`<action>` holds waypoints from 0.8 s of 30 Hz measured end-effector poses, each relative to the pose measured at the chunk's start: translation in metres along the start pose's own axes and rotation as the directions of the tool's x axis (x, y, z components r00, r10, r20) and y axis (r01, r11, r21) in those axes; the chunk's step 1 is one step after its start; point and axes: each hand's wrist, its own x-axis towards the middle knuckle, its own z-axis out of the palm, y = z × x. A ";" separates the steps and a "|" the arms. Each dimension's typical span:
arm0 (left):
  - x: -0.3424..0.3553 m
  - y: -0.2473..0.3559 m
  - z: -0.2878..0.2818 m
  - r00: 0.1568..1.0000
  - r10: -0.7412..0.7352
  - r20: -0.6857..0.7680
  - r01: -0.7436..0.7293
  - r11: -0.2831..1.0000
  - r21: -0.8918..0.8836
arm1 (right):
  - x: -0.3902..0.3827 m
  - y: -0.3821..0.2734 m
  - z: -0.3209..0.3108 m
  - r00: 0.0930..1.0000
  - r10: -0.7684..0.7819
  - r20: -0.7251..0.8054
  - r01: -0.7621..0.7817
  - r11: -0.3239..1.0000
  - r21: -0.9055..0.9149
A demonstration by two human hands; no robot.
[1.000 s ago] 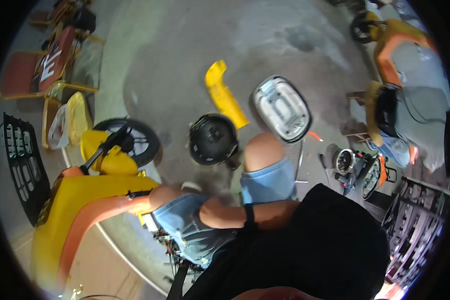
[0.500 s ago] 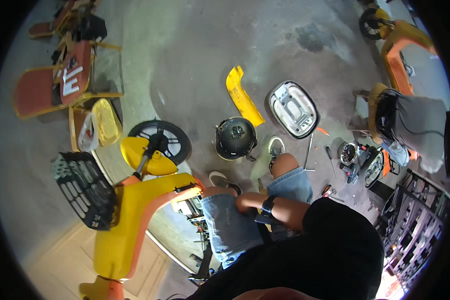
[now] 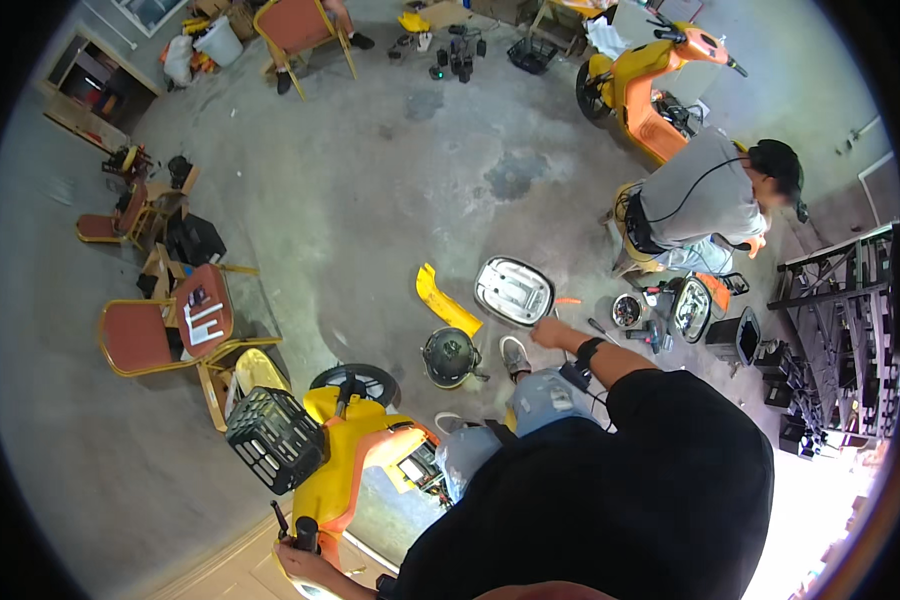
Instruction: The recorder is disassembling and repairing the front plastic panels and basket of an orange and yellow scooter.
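I stand over a yellow and orange scooter with a black basket at its front. My left hand is at the bottom edge, closed around the scooter's black handlebar grip. My right hand, with a black band on its wrist, reaches out over the floor. It is just below an upturned scooter seat and near an orange-handled tool. Whether its fingers hold anything is too small to tell. A dark helmet and a yellow body panel lie beside my shoes.
Another person in a grey shirt crouches at the right among small parts and a headlamp. A second orange scooter stands behind that person. Red chairs are at the left, and a metal rack at the right.
The view has lifted and now takes in much more of the floor. My right arm has gone from my knee out toward the upturned seat. My left hand now shows at the handlebar.
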 end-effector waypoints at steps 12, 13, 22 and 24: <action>0.037 0.062 0.009 0.872 0.271 0.407 -0.244 0.963 -0.117 | -0.136 0.222 0.045 0.921 0.382 0.072 -0.336 0.876 -0.346; 0.040 0.063 0.009 0.887 0.208 0.412 -0.192 0.978 -0.080 | -0.154 0.229 0.056 0.933 0.337 0.126 -0.297 0.920 -0.256; 0.035 0.042 0.038 0.954 0.280 0.108 -0.287 0.956 0.062 | -0.116 0.208 0.053 0.918 0.082 0.389 -0.067 0.996 -0.052; 0.035 0.034 0.037 0.917 0.394 0.065 -0.399 0.908 0.130 | -0.081 0.199 0.033 0.924 0.202 0.325 -0.216 0.976 0.009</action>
